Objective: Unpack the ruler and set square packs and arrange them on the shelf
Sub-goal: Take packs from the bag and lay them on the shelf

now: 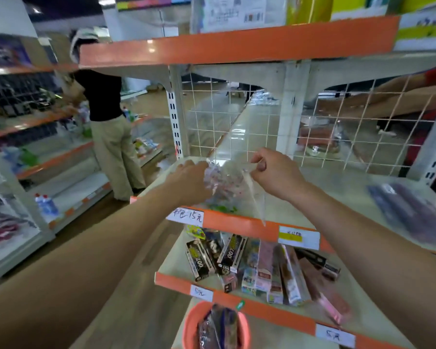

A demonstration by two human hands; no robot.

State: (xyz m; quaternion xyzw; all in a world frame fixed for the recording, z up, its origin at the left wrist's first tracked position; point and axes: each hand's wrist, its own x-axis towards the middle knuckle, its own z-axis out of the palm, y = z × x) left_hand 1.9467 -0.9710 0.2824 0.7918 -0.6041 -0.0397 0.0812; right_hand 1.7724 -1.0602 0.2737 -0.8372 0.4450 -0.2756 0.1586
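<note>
In the head view, draw the mouth of the clear bag apart evenly, holding it low over the shelf front so the blurred packs inside cannot spill. Your left hand grips its crumpled left edge, fingers curled; your right hand pinches the right edge.

Left hand, right hand: both bare. Left forearm and right forearm: uncovered along whole visible length, to frame edge. Right thumbnail: short, plain. Motion blur hides finer detail.
</note>
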